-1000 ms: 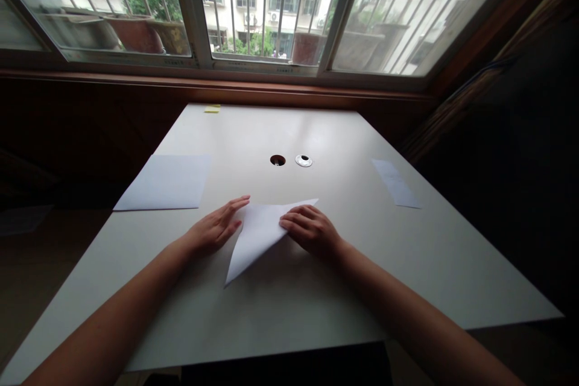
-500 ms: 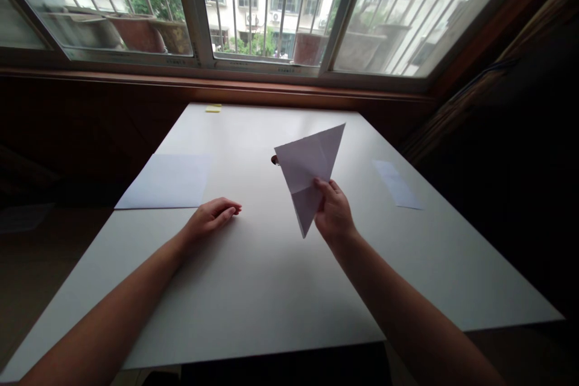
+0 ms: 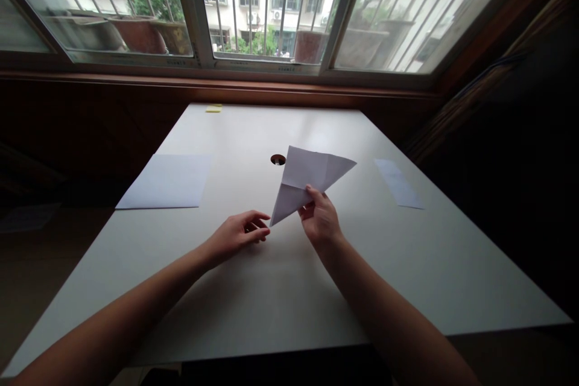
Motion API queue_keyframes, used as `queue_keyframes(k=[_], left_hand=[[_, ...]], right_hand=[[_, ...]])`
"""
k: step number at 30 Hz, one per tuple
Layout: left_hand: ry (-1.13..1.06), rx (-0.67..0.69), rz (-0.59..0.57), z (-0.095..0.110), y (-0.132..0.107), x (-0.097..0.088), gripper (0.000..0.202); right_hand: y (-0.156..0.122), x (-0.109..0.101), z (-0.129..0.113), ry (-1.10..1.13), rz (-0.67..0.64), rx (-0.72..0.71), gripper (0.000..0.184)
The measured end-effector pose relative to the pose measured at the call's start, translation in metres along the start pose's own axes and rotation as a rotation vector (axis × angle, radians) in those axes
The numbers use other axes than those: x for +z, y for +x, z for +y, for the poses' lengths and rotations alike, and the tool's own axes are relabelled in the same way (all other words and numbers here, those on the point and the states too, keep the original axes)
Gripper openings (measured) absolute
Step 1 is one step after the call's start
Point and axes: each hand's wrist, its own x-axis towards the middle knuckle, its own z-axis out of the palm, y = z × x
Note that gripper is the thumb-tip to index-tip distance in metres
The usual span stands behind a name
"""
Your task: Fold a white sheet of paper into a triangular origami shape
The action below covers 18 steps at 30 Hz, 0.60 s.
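A sheet of white paper folded into a triangle (image 3: 307,172) is held up over the white table (image 3: 253,307). My right hand (image 3: 320,217) pinches its lower edge, thumb on the near face and fingers behind. Creases run across the paper's face. At its lower left corner is my left hand (image 3: 242,232), thumb and fingers apart around the tip. Whether those fingertips touch the corner, I cannot tell.
White paper (image 3: 165,181) lies flat at the table's left edge, and a narrow paper strip (image 3: 398,184) at the right. Behind the triangle is a round hole (image 3: 277,160) in the tabletop. Yellow sticky notes (image 3: 214,108) lie at the far left, below the window.
The folded triangle has turned clockwise and come slightly lower in my right hand. My left hand has moved right to its corner, and its fingers have spread apart.
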Motion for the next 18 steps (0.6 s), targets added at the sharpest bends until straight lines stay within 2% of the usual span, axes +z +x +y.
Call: queue_keyframes(k=[3, 7, 13, 18], left_hand=[[-0.121, -0.015, 0.045, 0.002, 0.009, 0.017, 0.035], [-0.182, -0.002, 0.140, 0.004, 0.018, 0.025, 0.030], [-0.378, -0.051, 0.329, -0.009, 0.023, 0.016, 0.031], [-0.471, -0.021, 0.486, -0.013, 0.022, 0.005, 0.031]], right_hand=[[-0.001, -0.003, 0.002, -0.024, -0.004, -0.018, 0.027], [-0.004, -0.005, 0.003, -0.030, -0.027, -0.017, 0.025], [-0.005, -0.004, 0.005, 0.035, 0.003, 0.019, 0.028], [-0.003, -0.003, -0.001, 0.047, 0.047, 0.016, 0.031]])
